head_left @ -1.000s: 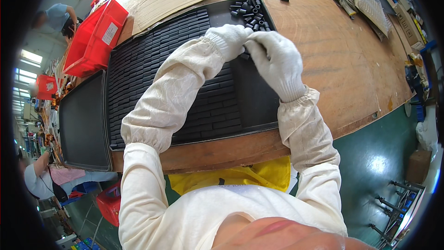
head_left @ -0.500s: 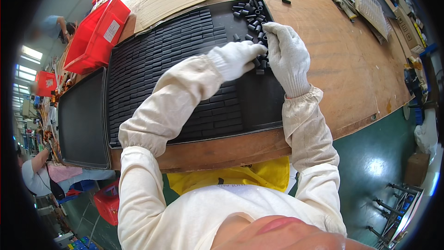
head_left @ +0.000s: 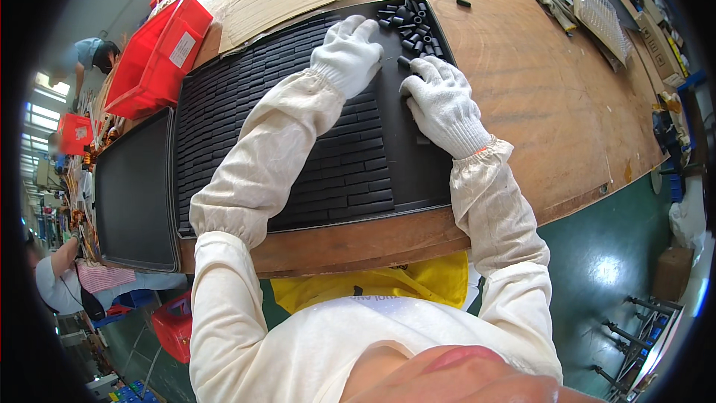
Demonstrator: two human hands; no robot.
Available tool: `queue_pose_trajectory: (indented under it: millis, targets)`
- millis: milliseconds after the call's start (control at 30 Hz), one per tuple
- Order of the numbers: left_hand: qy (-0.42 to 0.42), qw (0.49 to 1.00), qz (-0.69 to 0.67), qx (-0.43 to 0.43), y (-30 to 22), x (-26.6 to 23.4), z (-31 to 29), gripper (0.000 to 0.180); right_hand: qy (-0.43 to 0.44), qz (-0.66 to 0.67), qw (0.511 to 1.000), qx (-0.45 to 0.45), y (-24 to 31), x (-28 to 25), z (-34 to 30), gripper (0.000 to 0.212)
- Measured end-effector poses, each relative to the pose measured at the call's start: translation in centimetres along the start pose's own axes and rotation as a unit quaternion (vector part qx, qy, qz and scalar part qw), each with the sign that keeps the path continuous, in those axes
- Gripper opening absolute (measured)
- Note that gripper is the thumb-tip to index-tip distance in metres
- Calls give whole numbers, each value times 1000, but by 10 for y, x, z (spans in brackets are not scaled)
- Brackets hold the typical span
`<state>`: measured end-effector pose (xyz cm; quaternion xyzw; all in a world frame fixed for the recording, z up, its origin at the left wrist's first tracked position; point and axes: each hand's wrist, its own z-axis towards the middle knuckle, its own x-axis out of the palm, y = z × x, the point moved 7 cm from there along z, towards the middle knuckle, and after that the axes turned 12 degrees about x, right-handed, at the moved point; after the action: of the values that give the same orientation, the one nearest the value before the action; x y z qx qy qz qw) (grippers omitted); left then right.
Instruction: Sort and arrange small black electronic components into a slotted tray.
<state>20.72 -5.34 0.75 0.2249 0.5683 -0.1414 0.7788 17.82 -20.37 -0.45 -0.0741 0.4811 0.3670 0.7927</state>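
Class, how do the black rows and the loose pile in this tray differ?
Order: the rows lie in neat lines; the pile is jumbled at many angles. Extent: the rows cover most of the tray; the pile sits in its far right corner. Both are black and share that tray.

The left hand is over rows of black pieces, the right hand beside loose black tubes.

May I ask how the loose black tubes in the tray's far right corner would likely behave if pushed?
The loose black tubes would probably roll, given their rounded sides, though the tray's raised rim might stop some. Open ends show on several, so they are likely light.
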Motion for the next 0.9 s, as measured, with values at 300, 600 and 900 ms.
queue_pose_trajectory:
  millis: [300,600,900]
  targets:
    - [74,997,-32,-15,2,-5,19,28,-96,56,993,44,-1,-21,11,25]
    - [159,985,-60,21,-31,15,40,36,-194,63,976,78,-22,-40,13,20]
    - [119,957,-251,84,-32,12,25,27,-143,76,986,41,-13,-32,14,23]
